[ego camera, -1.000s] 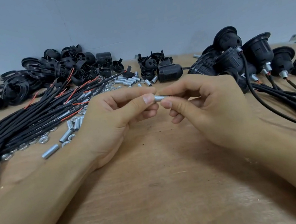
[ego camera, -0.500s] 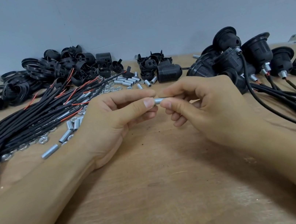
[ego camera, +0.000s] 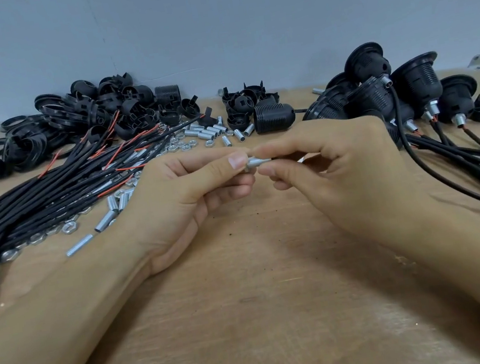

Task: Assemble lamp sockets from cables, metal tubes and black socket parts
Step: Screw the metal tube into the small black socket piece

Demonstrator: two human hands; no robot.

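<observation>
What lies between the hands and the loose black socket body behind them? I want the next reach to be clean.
Nothing visible. The left hand and right hand pinch a metal tube; bare table separates them from the socket body. Loose tubes lie to its left.

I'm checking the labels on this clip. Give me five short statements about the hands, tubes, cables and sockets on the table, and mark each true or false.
1. Both hands pinch one small metal tube between them. True: the left hand and right hand meet on it.
2. The bundle of loose cables lies on the person's right. False: it lies on the left.
3. Sockets with cables attached are piled on the right. True.
4. The loose metal tubes stand upright. False: they lie on their sides.
5. The table is white plastic. False: it is bare wood.
</observation>
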